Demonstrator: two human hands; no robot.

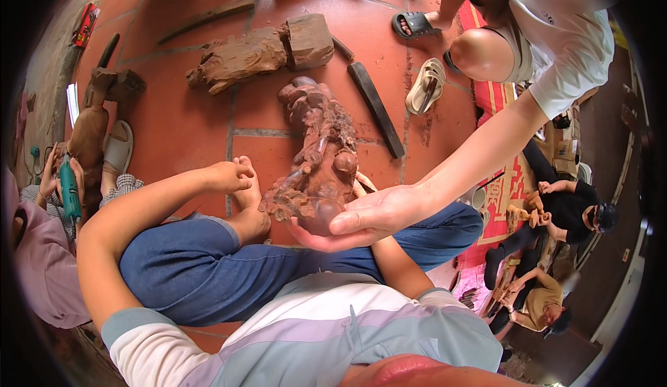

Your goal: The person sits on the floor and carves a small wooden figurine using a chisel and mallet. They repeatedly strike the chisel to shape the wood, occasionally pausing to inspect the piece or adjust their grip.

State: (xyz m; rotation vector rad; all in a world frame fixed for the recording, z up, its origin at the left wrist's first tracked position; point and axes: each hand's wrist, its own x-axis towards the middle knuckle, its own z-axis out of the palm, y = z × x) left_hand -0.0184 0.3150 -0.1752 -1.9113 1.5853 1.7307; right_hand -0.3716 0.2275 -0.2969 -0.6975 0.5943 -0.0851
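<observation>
A reddish-brown wood carving (319,147) with knobbly relief and round bulges stands in front of me, close to my crossed legs. Another person's hand (372,219) reaches in from the upper right and cups the carving's near rounded end from below. My right hand (364,184) rests against the carving's right side, mostly hidden behind that hand and wrist. Left of the carving and apart from it, my left hand (233,176) is held above my bare foot (250,203). Its fingers are curled, and nothing shows in them.
Ahead on the tiled floor lie a rough carved log (246,57), a dark wooden bar (376,109) and a curved strip (206,20). A loose sandal (426,86) lies to the right. At left, someone holds a green power tool (70,185) against a wooden figure (89,137).
</observation>
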